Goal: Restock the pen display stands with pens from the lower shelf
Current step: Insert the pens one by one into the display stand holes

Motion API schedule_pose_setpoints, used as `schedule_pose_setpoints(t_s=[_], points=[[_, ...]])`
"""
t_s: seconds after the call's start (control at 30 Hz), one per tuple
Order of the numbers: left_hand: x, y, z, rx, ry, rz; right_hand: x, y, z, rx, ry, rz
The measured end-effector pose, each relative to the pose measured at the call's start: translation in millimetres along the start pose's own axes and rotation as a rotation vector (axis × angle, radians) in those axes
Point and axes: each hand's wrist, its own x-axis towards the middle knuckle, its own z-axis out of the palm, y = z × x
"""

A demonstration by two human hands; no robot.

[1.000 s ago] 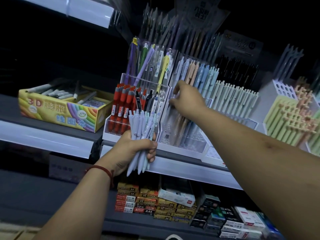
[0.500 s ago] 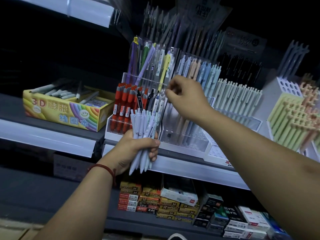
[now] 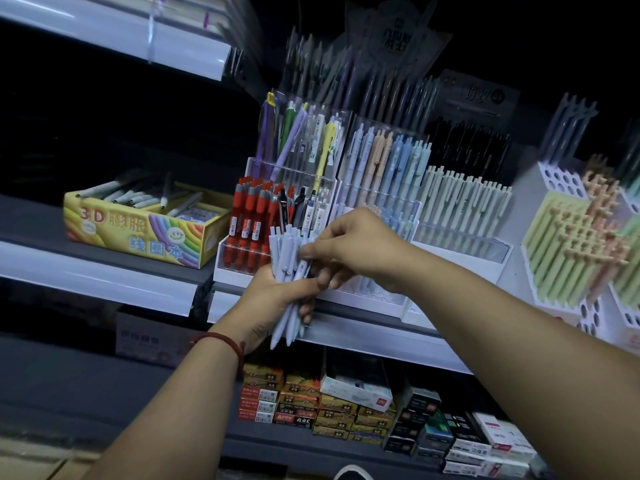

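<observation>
1. The bundle of pale blue pens (image 3: 282,258) is in my left hand (image 3: 277,299). My fist is wrapped round the barrels, clicker ends up, tips poking out underneath. The long axis is near enough upright, leaning back a touch.
2. My right hand (image 3: 356,251) is right at the top of the bundle. The thumb and forefinger fingertips (image 3: 306,252) are pinched on a single pen (image 3: 305,268) at its right edge, as far as I can tell.
3. The bit that matters: the clear display stand (image 3: 408,216) sits just behind my right hand and up to the right. Its pens stand tip-down too, so mine's already pointing the right way. I reckon it's a straight pull up out of the bundle, then a short hop back and right.
4. The right hand is the nearer one, and the left is full anyway.
5. My hand hides most of the front tier, so I can't tell which slot is free.
6. The red pens (image 3: 249,223) are just left of the stand, and the boxes (image 3: 304,407) sit on the lower shelf below.
</observation>
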Motion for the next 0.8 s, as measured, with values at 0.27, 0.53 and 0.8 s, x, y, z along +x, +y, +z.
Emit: schedule_pose_setpoints(t_s=[0.27,0.53,0.8], points=[[1.2,-3.4,-3.8,-0.019,0.000,-0.006,1.0,-6.5,-21.6,0.091,0.008,0.041],[-0.3,-0.7,0.0,0.005,-0.025,0.013,2.8,14.2,6.2,0.055,0.014,-0.001],[0.6,0.7,0.1,-0.007,-0.009,0.005,5.5,13.2,-2.7,0.236,0.113,-0.056]])
